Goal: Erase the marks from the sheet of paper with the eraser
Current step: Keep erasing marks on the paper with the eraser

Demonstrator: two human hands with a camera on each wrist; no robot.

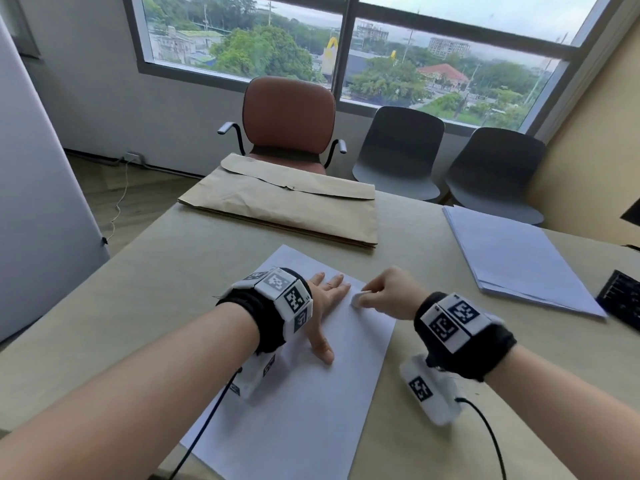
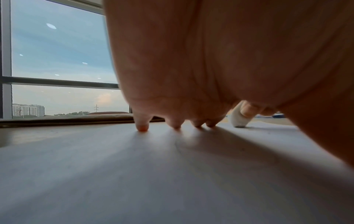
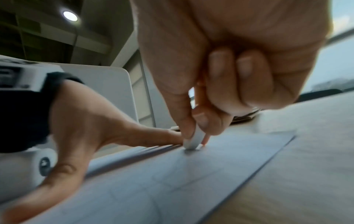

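A white sheet of paper [image 1: 311, 393] lies on the beige table in front of me. My left hand [image 1: 327, 299] presses flat on its upper left part, fingers spread and straight, fingertips [image 2: 142, 127] down on the sheet. My right hand [image 1: 388, 296] pinches a small white eraser [image 1: 358, 298] between thumb and fingers, its lower end touching the paper just right of the left fingers. In the right wrist view the eraser [image 3: 194, 141] meets the sheet [image 3: 172, 189], where faint pencil lines show. The left wrist view shows the eraser [image 2: 238, 119] standing on the paper.
A brown paper envelope [image 1: 284, 199] lies at the table's far edge. A stack of white sheets [image 1: 512, 258] sits to the right, and a black keyboard [image 1: 623, 303] at the right edge. Chairs [image 1: 289, 119] stand beyond the table under the window.
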